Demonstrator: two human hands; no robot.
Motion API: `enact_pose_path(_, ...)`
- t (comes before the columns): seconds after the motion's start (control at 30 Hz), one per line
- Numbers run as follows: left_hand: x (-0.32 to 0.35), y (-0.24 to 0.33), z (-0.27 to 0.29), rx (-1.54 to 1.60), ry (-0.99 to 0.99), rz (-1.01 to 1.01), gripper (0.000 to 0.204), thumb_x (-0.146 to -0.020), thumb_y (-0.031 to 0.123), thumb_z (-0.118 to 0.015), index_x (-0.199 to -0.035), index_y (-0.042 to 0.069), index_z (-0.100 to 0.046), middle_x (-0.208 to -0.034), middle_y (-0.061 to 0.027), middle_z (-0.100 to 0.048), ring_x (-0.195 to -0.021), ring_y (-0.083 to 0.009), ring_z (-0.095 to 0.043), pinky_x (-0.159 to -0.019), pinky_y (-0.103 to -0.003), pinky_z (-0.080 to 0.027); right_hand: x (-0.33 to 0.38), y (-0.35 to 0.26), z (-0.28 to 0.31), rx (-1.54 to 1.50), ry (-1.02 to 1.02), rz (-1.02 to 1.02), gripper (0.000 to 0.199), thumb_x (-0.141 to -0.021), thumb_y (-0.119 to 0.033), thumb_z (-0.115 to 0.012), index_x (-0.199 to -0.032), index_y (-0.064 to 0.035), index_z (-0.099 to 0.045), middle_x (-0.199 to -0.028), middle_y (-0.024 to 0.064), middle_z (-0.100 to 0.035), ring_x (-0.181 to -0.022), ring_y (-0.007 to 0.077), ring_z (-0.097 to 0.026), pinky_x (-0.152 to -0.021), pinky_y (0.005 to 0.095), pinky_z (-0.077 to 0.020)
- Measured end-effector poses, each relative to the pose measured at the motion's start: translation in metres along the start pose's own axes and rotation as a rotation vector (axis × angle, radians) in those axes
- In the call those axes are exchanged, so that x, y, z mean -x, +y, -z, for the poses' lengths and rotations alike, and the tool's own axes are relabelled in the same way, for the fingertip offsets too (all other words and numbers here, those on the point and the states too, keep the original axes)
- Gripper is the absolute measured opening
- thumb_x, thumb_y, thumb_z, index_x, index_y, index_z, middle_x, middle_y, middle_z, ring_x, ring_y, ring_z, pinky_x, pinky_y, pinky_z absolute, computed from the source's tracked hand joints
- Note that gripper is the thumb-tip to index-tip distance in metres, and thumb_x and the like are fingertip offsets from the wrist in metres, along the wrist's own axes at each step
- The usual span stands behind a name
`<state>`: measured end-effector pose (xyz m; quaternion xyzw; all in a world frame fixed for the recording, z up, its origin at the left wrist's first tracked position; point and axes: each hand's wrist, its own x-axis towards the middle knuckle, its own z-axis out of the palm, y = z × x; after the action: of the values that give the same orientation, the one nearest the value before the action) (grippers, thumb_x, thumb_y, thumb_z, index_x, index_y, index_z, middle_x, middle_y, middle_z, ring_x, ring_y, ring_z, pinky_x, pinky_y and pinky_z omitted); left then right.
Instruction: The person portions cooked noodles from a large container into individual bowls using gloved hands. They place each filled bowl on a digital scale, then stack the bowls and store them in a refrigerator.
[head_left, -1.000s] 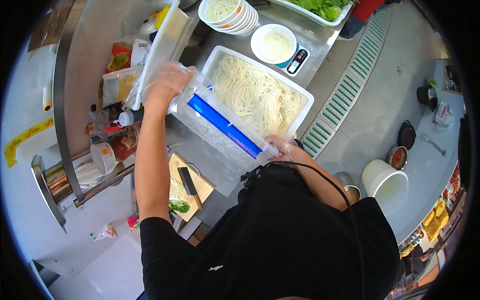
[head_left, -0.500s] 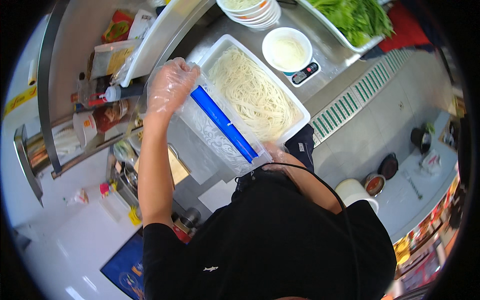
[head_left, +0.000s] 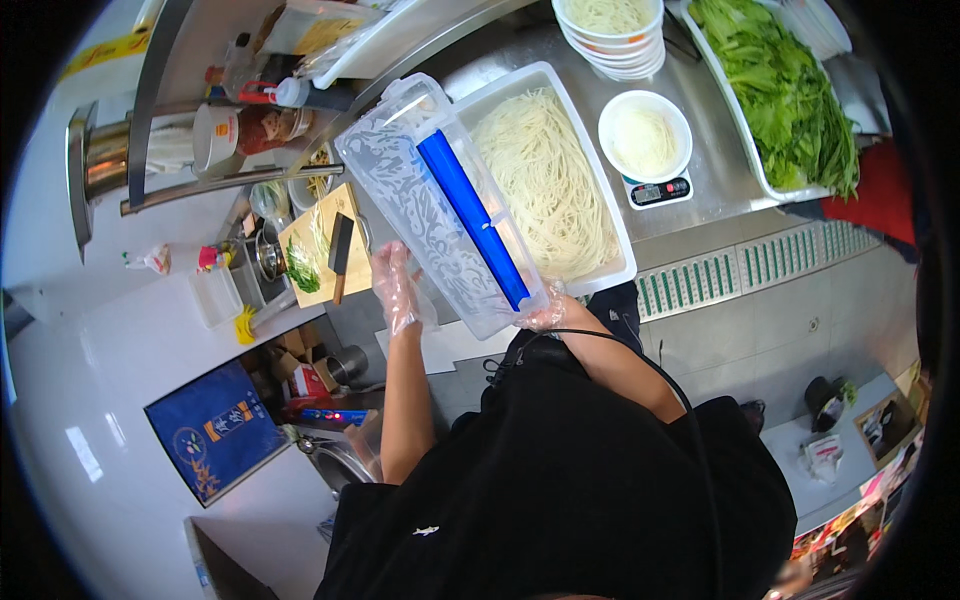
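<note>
A clear plastic lid (head_left: 425, 215) with a blue strip (head_left: 470, 215) down its middle is tilted over the left edge of a white tub (head_left: 622, 272) full of pale noodles (head_left: 545, 180). My right hand (head_left: 545, 315), in a thin clear glove, grips the lid's near corner. My gloved left hand (head_left: 400, 288) lies flat with fingers spread against the lid's near left edge, just right of the cutting board.
A white bowl of noodles (head_left: 645, 135) sits on a small scale (head_left: 660, 190) right of the tub. Stacked bowls (head_left: 610, 35) and a tray of leafy greens (head_left: 785, 95) stand beyond. A cutting board (head_left: 315, 245) with a cleaver (head_left: 340, 258) lies at left. Floor grating (head_left: 740, 280) runs below the counter.
My left hand has left the lid's far end and come down to its near left edge. The lid has swung more upright beside the tub. The view has shifted.
</note>
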<state>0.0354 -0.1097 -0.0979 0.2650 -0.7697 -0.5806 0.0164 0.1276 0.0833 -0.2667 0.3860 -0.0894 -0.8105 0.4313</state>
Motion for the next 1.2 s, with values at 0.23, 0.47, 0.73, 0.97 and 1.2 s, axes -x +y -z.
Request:
enact_pose_path(0.23,0.025,-0.041,-0.003,-0.029,-0.054,0.084,0.062,-0.099,0.044,-0.068,-0.141,0.003,-0.048,-0.145,-0.0161,-0.052,-0.135,-0.0276,-0.047,-0.108,-0.046,-0.043,0.015,-0.005,0.017,0.079,-0.397,-0.171,0.035,-0.103,-0.038,-0.051,-0.096,-0.0038,-0.056,-0.074,0.0115,-0.054,-0.047,0.0150,-0.041,-0.038,0.0265,-0.0323)
enact_pose_path(0.47,0.056,-0.012,-0.024,-0.064,0.084,-0.173,0.061,-0.094,0.023,-0.079,-0.139,-0.001,-0.046,-0.143,-0.0210,-0.052,-0.132,-0.0286,-0.051,-0.115,-0.041,-0.038,0.033,-0.014,-0.022,0.428,-0.199,-0.328,0.039,-0.105,-0.043,-0.049,-0.099,-0.0056,-0.057,-0.063,0.0127,-0.054,-0.034,0.0068,-0.032,-0.028,0.0222,-0.0269)
enact_pose_path(0.73,0.076,0.001,-0.034,0.025,0.117,-0.273,0.061,-0.094,0.024,-0.079,-0.139,-0.002,-0.046,-0.140,-0.0212,-0.053,-0.132,-0.0296,-0.051,-0.115,-0.042,-0.038,0.065,-0.012,-0.057,0.326,-0.377,-0.466,0.030,-0.102,-0.025,-0.048,-0.094,0.0041,-0.050,-0.066,0.0092,-0.041,-0.043,0.0099,-0.029,-0.028,0.0209,-0.0254)
enact_pose_path(0.97,0.082,-0.022,-0.020,0.090,0.068,-0.094,0.061,-0.098,0.033,-0.073,-0.143,0.003,-0.046,-0.146,-0.0203,-0.052,-0.137,-0.0304,-0.049,-0.113,-0.047,-0.040,0.062,-0.034,-0.031,0.367,-0.398,-0.393,0.024,-0.099,-0.025,-0.057,-0.095,-0.0017,-0.055,-0.071,0.0087,-0.049,-0.050,0.0138,-0.038,-0.034,0.0246,-0.0318)
enact_pose_path(1.2,0.102,-0.013,0.008,0.290,0.004,0.160,0.066,-0.101,0.047,-0.063,-0.152,0.012,-0.040,-0.157,-0.0121,-0.046,-0.141,-0.0306,-0.045,-0.112,-0.056,-0.039,0.066,-0.021,-0.047,0.581,-0.102,0.018,0.017,-0.100,-0.025,-0.060,-0.094,-0.0093,-0.058,-0.072,0.0051,-0.056,-0.051,0.0137,-0.046,-0.037,0.0256,-0.0284)
